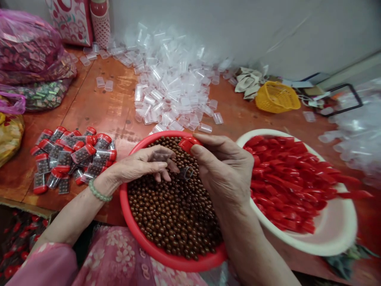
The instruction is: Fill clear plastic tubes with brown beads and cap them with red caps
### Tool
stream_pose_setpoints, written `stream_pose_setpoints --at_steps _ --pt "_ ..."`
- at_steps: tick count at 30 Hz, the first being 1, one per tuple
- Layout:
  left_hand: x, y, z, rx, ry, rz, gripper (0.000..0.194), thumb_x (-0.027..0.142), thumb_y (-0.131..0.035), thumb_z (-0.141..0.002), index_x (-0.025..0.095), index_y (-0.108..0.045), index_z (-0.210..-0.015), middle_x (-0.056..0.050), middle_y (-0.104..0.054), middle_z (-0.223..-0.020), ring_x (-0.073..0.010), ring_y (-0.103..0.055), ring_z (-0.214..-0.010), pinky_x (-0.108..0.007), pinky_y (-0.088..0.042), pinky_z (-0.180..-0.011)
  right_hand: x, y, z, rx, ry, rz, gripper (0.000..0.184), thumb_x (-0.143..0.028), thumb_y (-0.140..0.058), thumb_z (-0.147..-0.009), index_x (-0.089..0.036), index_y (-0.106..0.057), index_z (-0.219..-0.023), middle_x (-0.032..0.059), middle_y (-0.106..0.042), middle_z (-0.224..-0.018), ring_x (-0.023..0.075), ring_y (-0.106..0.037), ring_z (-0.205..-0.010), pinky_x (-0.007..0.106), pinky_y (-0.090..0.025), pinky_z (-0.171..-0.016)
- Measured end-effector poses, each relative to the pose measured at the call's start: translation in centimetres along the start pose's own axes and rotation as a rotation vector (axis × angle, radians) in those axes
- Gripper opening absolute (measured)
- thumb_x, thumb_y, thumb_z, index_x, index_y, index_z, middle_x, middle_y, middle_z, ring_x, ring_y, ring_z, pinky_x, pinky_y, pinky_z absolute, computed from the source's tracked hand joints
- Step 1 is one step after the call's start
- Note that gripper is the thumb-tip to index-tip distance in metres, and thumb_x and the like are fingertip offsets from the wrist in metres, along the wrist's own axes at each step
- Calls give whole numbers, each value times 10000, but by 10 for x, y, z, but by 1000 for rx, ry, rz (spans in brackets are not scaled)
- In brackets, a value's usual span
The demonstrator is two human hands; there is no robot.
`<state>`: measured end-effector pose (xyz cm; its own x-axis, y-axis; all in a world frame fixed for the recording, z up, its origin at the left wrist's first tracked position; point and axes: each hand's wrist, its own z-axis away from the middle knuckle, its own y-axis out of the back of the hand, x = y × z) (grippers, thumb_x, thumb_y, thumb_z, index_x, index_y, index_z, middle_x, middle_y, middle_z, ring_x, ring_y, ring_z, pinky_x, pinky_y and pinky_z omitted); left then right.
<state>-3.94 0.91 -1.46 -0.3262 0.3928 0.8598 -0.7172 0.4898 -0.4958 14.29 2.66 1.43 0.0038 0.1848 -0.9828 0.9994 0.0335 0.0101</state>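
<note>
My left hand point(139, 165) hangs over a red plastic basin point(125, 202) heaped with glossy brown beads point(169, 206), its fingertips pinching a small clear plastic tube point(186, 172). My right hand point(223, 167) grips a red tube cap point(187, 144) between thumb and forefinger at the basin's far rim. A white basin point(327, 242) of many red caps point(285, 178) stands to the right of my right hand. A green bead bracelet point(99, 191) circles my left wrist.
Filled red-capped tubes point(71, 155) lie left of the red basin on a wooden table point(119, 115). Loose clear tubes point(166, 87) are heaped behind it. Plastic bags point(29, 47) sit at the far left, and a yellow basket point(276, 97) stands at the back right.
</note>
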Motion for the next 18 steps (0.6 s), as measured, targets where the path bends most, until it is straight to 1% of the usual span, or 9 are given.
stream_pose_setpoints --at_steps 3,5,8,12,15,18 --pt "8 -2 2 16 4 -155 322 387 -652 -851 164 -511 -1036 -79 -649 -996 -116 -647 -736 -229 -494 -633 1 0 -1 11 3 -6 161 -281 -774 -763 -291 -726 -917 -11 -753 -897 183 -716 -840 399 -598 -864" --pt "12 -4 3 28 18 -202 276 357 -621 -873 170 -490 -1028 -71 -642 -992 -115 -651 -749 -226 -503 -640 1 -1 -1 -15 -10 -16 164 -265 -771 -764 -288 -727 -921 -15 -758 -905 178 -719 -827 389 -603 -851" --pt "13 -5 2 39 16 -195 290 356 -629 -865 164 -493 -1036 -66 -638 -970 -126 -665 -767 -232 -523 -655 -1 -2 0 -48 -25 -30 159 -235 -772 -760 -292 -735 -904 -22 -762 -907 167 -722 -827 353 -605 -834" --pt "10 -5 -2 -2 19 -139 381 411 -669 -832 154 -550 -1087 -66 -646 -946 -151 -681 -788 -266 -547 -691 0 -6 0 -54 -22 5 159 -225 -777 -746 -280 -738 -890 -18 -760 -931 163 -718 -848 344 -601 -844" --pt "7 -6 -5 -1 25 -102 378 431 -704 -804 144 -608 -1031 -72 -661 -951 -158 -685 -824 -276 -546 -743 1 -8 -1 -65 -28 17 157 -226 -776 -740 -268 -737 -887 -11 -759 -926 164 -717 -836 340 -607 -811" --pt "3 -7 -6 15 38 -54 392 453 -729 -779 139 -626 -988 -71 -675 -933 -161 -686 -831 -281 -543 -757 1 -9 0 -60 -8 42 151 -227 -774 -742 -262 -735 -884 -6 -757 -929 165 -716 -839 337 -610 -804"
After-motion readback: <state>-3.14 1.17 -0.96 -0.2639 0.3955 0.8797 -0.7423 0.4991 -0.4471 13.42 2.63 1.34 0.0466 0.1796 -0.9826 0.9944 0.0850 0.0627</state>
